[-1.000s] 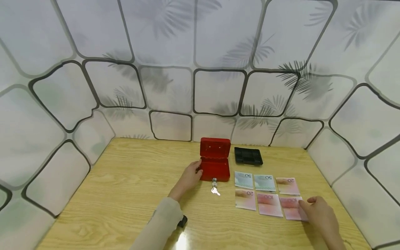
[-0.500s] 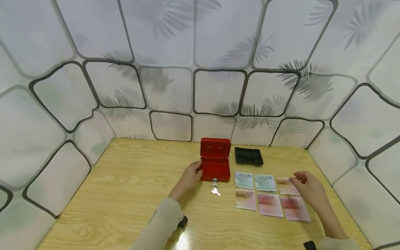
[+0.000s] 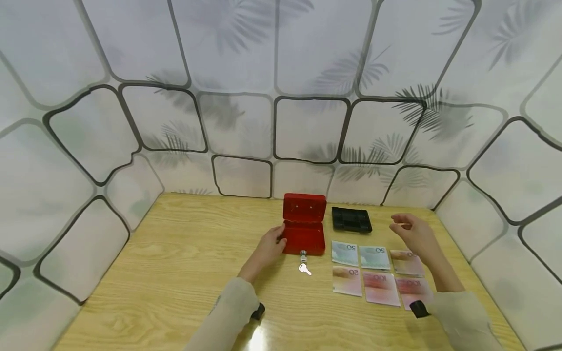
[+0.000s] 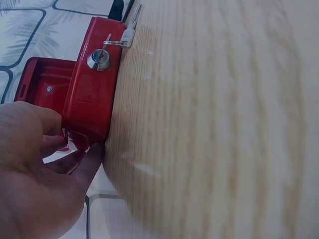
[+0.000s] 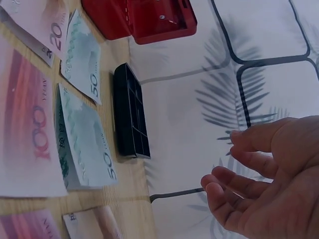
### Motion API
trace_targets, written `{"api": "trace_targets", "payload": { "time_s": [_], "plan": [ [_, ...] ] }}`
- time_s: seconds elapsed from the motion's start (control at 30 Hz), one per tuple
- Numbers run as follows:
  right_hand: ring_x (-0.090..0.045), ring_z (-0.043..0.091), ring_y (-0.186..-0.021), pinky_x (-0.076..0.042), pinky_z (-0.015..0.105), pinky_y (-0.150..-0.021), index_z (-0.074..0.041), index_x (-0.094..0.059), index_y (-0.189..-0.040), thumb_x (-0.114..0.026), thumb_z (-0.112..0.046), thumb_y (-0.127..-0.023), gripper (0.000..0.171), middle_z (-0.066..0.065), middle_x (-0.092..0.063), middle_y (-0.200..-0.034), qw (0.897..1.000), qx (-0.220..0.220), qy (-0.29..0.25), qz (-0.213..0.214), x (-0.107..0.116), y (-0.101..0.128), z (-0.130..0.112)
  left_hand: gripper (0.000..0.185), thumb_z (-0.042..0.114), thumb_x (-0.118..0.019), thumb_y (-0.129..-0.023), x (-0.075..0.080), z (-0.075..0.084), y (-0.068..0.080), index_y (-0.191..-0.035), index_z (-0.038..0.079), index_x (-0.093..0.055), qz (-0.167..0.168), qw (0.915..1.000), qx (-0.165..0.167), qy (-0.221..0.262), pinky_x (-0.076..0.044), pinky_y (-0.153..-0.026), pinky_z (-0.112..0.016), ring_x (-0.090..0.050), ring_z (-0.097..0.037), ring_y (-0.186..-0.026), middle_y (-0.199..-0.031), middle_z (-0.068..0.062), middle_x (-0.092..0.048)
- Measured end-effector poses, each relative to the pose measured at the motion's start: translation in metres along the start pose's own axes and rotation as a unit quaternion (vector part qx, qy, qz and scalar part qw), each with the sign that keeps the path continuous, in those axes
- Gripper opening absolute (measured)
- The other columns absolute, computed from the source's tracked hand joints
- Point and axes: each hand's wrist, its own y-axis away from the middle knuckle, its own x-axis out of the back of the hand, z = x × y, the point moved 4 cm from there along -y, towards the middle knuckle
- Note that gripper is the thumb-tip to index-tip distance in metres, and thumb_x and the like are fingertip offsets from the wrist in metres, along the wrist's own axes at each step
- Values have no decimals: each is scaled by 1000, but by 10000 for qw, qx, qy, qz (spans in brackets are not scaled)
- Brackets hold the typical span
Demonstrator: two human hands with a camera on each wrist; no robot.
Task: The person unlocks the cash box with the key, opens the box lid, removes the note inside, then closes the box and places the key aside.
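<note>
Steadying the open red cash box [image 3: 304, 229] with our left hand [image 3: 269, 246], our empty, loosely open right hand [image 3: 412, 234] hovers toward the black tray [image 3: 351, 219] at one o'clock; six banknotes [image 3: 377, 273] lie unpacked on the surface [image 3: 175, 273].

The wooden desk [image 3: 175, 273] carries an open red cash box [image 3: 304, 237], a black tray [image 3: 351, 219] and six banknotes [image 3: 377, 275].
</note>
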Motion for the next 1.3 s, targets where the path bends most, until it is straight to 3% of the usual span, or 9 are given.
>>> {"api": "trace_targets", "payload": {
  "time_s": [0.23, 0.53, 0.73, 1.1, 1.3],
  "plan": [
    [-61, 49, -117, -55, 60, -88, 7, -59, -136, -59, -25, -107, 44, 32, -61, -133, 9997, 46, -106, -202, -14, -25, 5, 53, 4, -54, -105, 0, -1, 0, -154, -8, -38, -5, 10000, -43, -36, -41, -114, -52, -46, -42, -139, -155, -29, -42],
    [-60, 51, -117, -55, 59, -91, 9, -61, -133, -62, -14, -104, 37, 34, -60, -133, 9993, -15, -263, -264, -30, -48, 15, 52, 4, -54, -106, -1, -4, 0, -154, -7, -38, -13, 10000, -10, 58, -41, -113, -52, -45, -42, -140, -155, -28, -42],
    [-59, 51, -116, -55, 56, -89, 13, -59, -132, -62, -8, -102, 37, 36, -59, -130, 9981, -208, -401, -414, -42, -59, 23, 53, 6, -54, -106, -2, -7, -3, -156, -5, -37, -30, 9999, 93, 44, -40, -115, -51, -44, -40, -142, -157, -26, -41],
    [-56, 52, -117, -55, 54, -89, 15, -61, -127, -64, -3, -98, 34, 38, -60, -126, 9973, -336, -388, -534, -65, -75, 39, 52, 4, -54, -105, -2, -7, -3, -154, -7, -39, 15, 10000, -76, -32, -42, -113, -51, -47, -41, -138, -154, -29, -43],
    [-59, 52, -113, -57, 47, -80, 14, -62, -124, -66, -1, -95, 33, 39, -62, -121, 9967, -440, -353, -591, -74, -81, 43, 53, 4, -55, -105, -1, -4, -2, -154, -7, -39, -1, 10000, -23, -4, -42, -113, -51, -48, -42, -138, -154, -29, -43]
  ]
}}
